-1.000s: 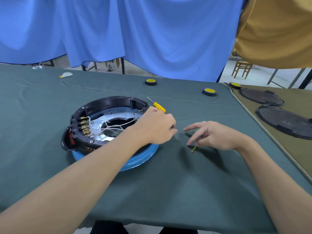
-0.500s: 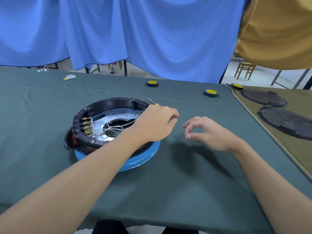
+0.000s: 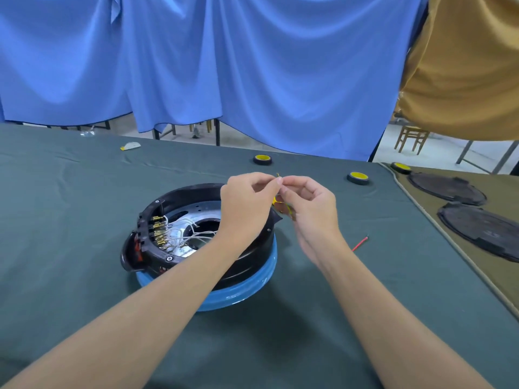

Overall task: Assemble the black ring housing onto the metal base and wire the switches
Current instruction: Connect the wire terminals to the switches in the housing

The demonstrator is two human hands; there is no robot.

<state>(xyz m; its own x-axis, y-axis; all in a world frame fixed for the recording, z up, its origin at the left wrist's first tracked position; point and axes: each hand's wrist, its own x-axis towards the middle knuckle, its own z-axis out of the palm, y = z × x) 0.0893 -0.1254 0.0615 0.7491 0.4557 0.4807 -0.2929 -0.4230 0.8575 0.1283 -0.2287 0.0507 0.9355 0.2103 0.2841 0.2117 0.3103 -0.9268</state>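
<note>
both hands are lifted above the table and meet fingertip to fingertip over the far right side of the black ring. the left hand pinches a thin yellow-green wire between thumb and forefinger, its other fingers loosely curled. the right hand pinches the same wire just beside it, with its remaining fingers curled in toward the palm. a short end of the wire sticks up above the pinch and the rest trails down between the two hands. a patch of brighter yellow shows there too, and i cannot tell what it belongs to.

the black ring sits around the middle of the table, on a silver metal plate with a round hole in its centre. under both lies a blue ring resting on the green cloth. along the ring's left inner wall stands a row of brass terminals, and white wires run from them across the plate.

a red wire lies on the cloth toward the right edge, just beyond the right wrist. two yellow tape rolls sit near the far edge. a small white scrap lies toward the far left corner. past the right edge, two black discs lie on an olive cloth. a blue curtain hangs behind.
</note>
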